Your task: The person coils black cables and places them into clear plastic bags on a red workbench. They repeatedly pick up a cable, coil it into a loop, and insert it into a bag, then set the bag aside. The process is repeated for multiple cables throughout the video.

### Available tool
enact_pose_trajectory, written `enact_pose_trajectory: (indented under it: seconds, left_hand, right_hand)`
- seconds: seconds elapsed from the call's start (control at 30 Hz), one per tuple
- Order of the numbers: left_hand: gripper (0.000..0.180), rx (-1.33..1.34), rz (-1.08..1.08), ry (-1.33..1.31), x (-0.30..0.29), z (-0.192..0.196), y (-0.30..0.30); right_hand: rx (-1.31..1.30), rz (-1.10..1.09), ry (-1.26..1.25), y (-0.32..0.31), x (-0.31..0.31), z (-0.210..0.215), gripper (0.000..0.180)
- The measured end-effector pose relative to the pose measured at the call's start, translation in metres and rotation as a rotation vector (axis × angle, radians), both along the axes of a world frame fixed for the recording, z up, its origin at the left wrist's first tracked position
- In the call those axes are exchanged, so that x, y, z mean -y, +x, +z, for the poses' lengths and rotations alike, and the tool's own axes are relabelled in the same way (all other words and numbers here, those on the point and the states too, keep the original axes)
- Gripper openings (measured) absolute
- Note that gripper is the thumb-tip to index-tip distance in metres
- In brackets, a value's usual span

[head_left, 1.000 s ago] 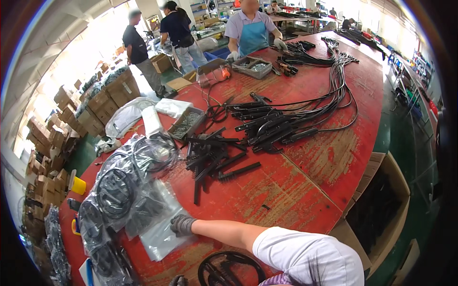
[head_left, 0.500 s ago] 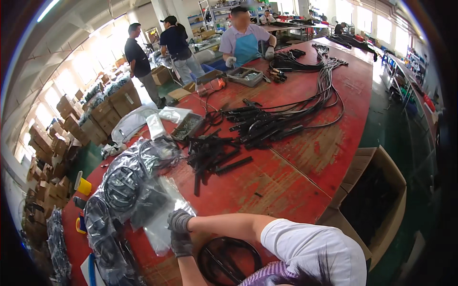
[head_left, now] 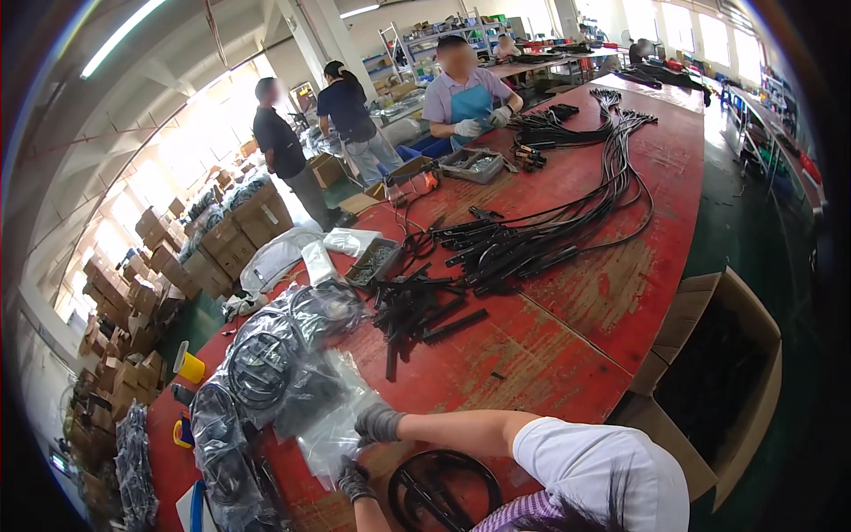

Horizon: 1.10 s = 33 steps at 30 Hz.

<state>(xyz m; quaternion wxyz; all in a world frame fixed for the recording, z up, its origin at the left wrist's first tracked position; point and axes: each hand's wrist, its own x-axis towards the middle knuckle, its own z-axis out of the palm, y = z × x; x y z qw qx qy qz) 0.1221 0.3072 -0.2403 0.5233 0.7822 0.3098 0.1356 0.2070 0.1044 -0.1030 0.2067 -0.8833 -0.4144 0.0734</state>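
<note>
A clear flat plastic bag (head_left: 330, 436) lies on the red table beside the packed goods. My right hand (head_left: 379, 423), in a grey glove, has its fingers closed on the bag's near right edge. Lower down, my left hand (head_left: 355, 480), gloved alike, pinches the bag's near corner. A gap separates the two hands. Just right of my left hand, a coil of black cable (head_left: 486, 479) with dark straight parts inside lies on the table, partly hidden by my right arm and body. Coiled black cables in clear bags (head_left: 259, 362) are piled to the left.
Black bars (head_left: 454, 326) lie loose mid-table, near a grey tray of small metal parts (head_left: 373, 264) and long black cables (head_left: 612, 177). An open carton (head_left: 651, 403) stands at the right edge. Across the table, a gloved co-worker in a blue apron (head_left: 470, 104) stands by another tray.
My hands, together before, have come apart, the right one moving rightward and the left one nearer to me. The view has shifted slightly. The co-worker's hands have drawn closer together.
</note>
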Motion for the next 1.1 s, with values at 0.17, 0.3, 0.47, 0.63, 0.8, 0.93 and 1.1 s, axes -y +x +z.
enact_pose_trajectory:
  seconds: [0.17,0.3,0.47,0.63,0.8,0.93,1.1]
  left_hand:
    - [0.042,0.082,0.324,0.266,-0.007,-0.016,-0.052]
    - [0.050,0.669,0.086,1.035,0.070,0.072,-0.061]
    - [0.047,0.444,-0.022,1.625,0.086,0.131,-0.019]
    - [0.015,0.220,-0.199,1.379,0.006,0.081,0.001]
    - [0.011,0.096,-0.368,1.372,0.007,0.119,-0.018]
    - [0.012,0.330,-0.207,1.254,0.040,0.133,-0.026]
    - [0.031,0.485,-0.289,1.380,0.099,0.147,-0.033]
  right_hand:
    - [-0.048,-0.372,0.502,-0.005,-0.002,-0.033,0.018]
    - [0.253,-0.162,0.209,-0.023,-0.009,0.011,0.012]
    - [0.320,-0.077,0.112,-0.028,-0.019,0.026,0.009]
    - [0.428,-0.066,0.171,-0.022,-0.012,0.014,0.014]
    - [0.641,0.141,0.179,-0.026,0.015,0.012,0.022]
    - [0.502,0.177,0.144,-0.023,0.018,0.011,0.025]
    - [0.266,0.008,0.195,-0.023,0.008,0.015,0.020]
